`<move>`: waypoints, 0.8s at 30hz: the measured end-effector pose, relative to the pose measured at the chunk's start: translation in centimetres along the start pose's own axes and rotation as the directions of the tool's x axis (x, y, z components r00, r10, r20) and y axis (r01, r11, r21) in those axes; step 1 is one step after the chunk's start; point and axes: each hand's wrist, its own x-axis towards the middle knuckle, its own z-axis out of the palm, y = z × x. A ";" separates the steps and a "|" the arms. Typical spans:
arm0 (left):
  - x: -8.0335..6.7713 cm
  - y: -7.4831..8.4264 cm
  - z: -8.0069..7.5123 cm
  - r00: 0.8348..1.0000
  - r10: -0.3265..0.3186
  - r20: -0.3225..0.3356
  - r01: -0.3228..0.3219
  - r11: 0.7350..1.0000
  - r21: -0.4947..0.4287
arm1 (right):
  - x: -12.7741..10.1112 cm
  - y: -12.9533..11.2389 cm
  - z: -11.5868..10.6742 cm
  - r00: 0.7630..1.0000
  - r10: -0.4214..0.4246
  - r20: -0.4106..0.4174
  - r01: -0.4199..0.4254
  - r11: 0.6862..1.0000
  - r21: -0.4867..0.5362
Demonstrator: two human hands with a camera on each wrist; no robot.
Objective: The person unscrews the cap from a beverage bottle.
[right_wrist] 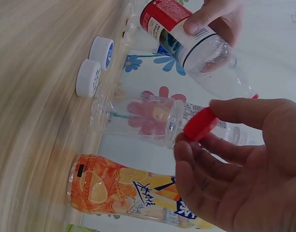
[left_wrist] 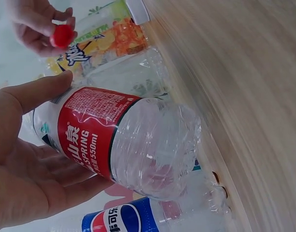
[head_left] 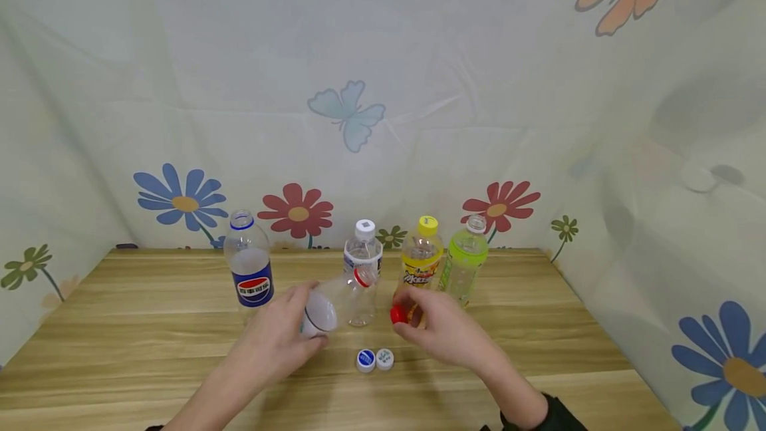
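My left hand (head_left: 278,331) grips a clear plastic water bottle (left_wrist: 133,140) with a red and white label. The bottle is tilted toward the right, its uncapped mouth ringed in red. Thumb and fingers of my right hand (head_left: 439,328) pinch a red bottle cap (right_wrist: 201,123), apart from the bottle's mouth. Below, two white caps lie side by side on the table: one with a blue top (head_left: 366,360), one with a green print (head_left: 385,358). Behind the held bottle stands a clear bottle with a white cap (head_left: 364,230).
An uncapped cola bottle (head_left: 254,285) with a blue label stands at the left. Right of the middle are a yellow-capped drink bottle (head_left: 422,258) and an uncapped bottle with a green label (head_left: 467,255). The wooden table (head_left: 137,338) meets a flowered curtain (head_left: 239,85) at the back.
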 end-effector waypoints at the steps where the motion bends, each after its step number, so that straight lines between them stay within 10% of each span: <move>1: 0.0 0.0 0.0 1.000 -0.004 -0.004 0.004 1.000 -0.001 | 0.1 0.1 0.0 1.000 0.006 0.019 -0.006 1.000 -0.012; 24: 0.4 -0.6 -0.2 0.996 0.000 -0.093 -0.001 1.000 -0.016 | 0.4 1.9 1.0 0.968 0.112 0.223 -0.044 0.956 -0.289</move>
